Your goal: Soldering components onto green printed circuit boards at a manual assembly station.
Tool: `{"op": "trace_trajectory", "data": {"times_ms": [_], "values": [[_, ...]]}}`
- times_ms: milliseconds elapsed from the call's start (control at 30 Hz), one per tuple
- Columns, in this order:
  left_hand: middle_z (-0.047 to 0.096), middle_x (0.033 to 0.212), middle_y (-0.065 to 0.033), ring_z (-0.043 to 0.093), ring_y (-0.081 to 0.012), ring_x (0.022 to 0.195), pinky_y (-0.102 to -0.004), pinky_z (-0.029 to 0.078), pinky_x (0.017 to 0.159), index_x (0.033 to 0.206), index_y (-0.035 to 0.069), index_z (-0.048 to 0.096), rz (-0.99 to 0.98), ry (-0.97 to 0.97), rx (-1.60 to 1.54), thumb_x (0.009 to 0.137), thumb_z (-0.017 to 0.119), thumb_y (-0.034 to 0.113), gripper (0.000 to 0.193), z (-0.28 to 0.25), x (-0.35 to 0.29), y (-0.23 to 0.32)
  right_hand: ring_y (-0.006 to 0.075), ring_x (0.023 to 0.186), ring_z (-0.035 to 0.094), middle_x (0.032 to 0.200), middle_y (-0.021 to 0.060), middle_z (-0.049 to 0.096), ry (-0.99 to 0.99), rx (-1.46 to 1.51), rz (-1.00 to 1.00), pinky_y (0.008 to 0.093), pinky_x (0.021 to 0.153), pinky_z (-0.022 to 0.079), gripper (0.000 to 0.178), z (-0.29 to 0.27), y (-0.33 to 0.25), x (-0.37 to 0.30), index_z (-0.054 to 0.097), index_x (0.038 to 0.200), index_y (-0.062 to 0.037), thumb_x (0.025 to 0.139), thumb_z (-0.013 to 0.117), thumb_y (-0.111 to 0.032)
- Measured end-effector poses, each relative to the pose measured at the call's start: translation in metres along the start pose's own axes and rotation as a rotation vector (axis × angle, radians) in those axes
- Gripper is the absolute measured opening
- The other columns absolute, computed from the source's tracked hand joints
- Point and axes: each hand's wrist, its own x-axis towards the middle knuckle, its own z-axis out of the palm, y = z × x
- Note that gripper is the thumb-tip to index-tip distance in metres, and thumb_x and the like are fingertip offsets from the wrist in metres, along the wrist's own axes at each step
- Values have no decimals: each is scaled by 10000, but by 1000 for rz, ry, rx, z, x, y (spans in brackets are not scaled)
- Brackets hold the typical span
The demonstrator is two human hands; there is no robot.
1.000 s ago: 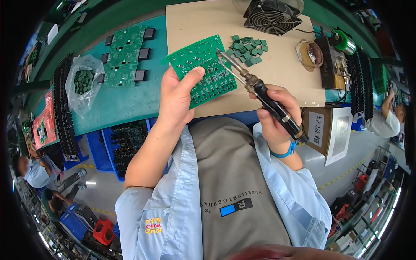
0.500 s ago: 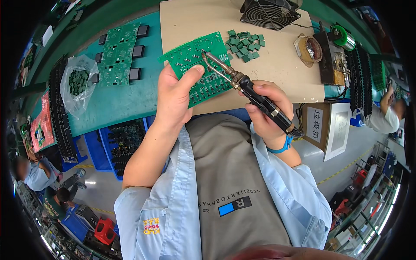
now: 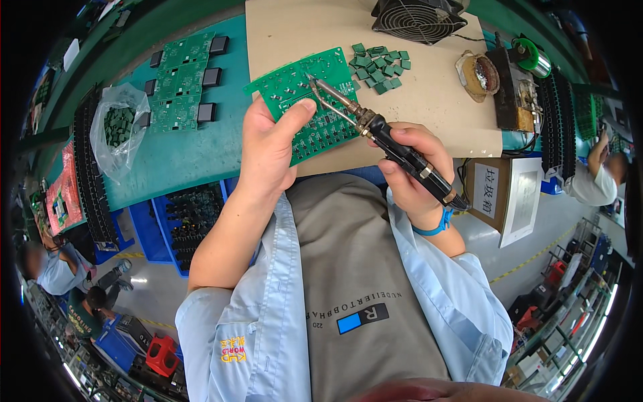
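My left hand (image 3: 273, 137) grips a green circuit board (image 3: 284, 75) at its near left edge, thumb pressed on the top face. The board is tilted above the bench and carries rows of small soldered parts. In my right hand (image 3: 422, 161) is a black-handled soldering iron (image 3: 402, 151), with a thin metal tube running along its shaft. Its tip points at the upper middle of the board, close to my left thumb; whether it touches a joint I cannot tell. A cable leaves the iron's rear end, beside the blue wristband.
Small green pieces (image 3: 378, 67) lie piled beyond the board, near a black fan (image 3: 418, 20). Far right stand a solder spool (image 3: 532, 57) and a round brown-crusted dish (image 3: 479, 75). Left are joined circuit boards (image 3: 177, 84), a clear bag (image 3: 120, 130) and blue bins (image 3: 149, 231).
The soldering iron's tip has shifted very slightly left and away from me over the board. My left hand and the board stay nearly still.
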Motion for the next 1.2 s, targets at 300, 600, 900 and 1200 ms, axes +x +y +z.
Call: {"op": "trace_trajectory", "data": {"times_ms": [300,600,900,1200], "values": [[753,1073,-129,749,-183,854,-280,620,753,1230,-25,630,48,69,60,949,626,-9,282,-4,1,-5,309,901,727,1093,217,676,18,-5,-10,369,806,585,388,2,0,-1,604,1208,16,868,783,-38],[745,1039,-113,708,-151,843,-262,577,771,1168,-16,646,82,86,74,928,651,-19,240,-4,0,1,312,892,722,1074,226,677,43,56,-24,372,808,579,383,-1,-1,-3,599,1207,12,869,774,-31],[753,1097,-133,753,-201,898,-295,617,801,1238,-19,625,16,16,19,967,616,27,275,-11,3,1,306,892,716,1041,224,682,1,57,7,373,806,573,382,1,2,-5,604,1199,9,856,772,-15],[754,1089,-137,756,-205,890,-294,619,797,1230,-24,628,1,18,0,965,619,27,270,-8,2,1,302,888,717,1046,225,684,-3,67,24,365,801,570,384,2,2,-5,609,1197,11,852,775,-16]]}}
